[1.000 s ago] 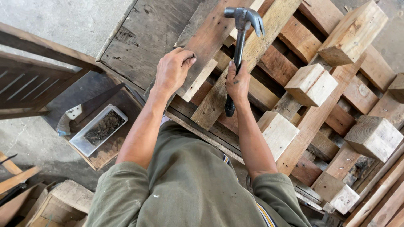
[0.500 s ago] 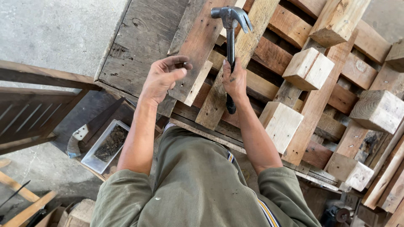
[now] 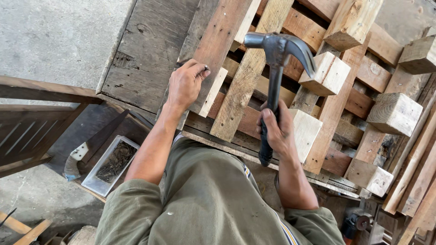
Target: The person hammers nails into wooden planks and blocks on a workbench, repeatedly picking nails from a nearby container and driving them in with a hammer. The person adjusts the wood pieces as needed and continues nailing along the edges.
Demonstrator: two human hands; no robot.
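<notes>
The right hand (image 3: pixel 278 131) grips the claw hammer (image 3: pixel 277 68) raised at twelve o'clock over the pallet (image 3: pixel 236 90), while the left hand (image 3: pixel 186 84) pinches a nail (image 3: pixel 205 68) at ten o'clock, seemingly not yet driven.

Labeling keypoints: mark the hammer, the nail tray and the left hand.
hammer (image 3: pixel 275 81), head view, on its dark handle below the head.
nail tray (image 3: pixel 97 182), head view, on its pale rim.
left hand (image 3: pixel 185 85), head view, on its back.

Pallet ahead of us, nail tray near left

We held the hammer (image 3: pixel 276 86) right of our left hand (image 3: pixel 185 85), over the pallet (image 3: pixel 236 95); nail tray (image 3: pixel 111 165) lay left.
</notes>
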